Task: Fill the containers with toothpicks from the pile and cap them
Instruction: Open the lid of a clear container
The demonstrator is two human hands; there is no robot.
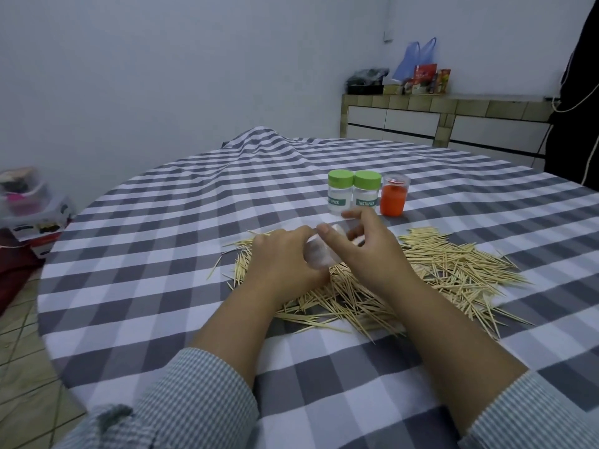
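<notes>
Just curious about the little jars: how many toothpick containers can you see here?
4. Two green-capped containers stand together behind the hands, an orange container right of them, and a clear container is held in both hands. Others may be hidden.

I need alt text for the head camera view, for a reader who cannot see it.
Two hands, left hand and right hand, hold a clear container over a toothpick pile on a checked tablecloth. Behind stand two green-capped containers and an orange container.

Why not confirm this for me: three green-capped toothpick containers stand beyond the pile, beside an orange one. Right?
Not three. The head view shows two green-capped containers standing beyond the toothpick pile, beside the orange container.
</notes>
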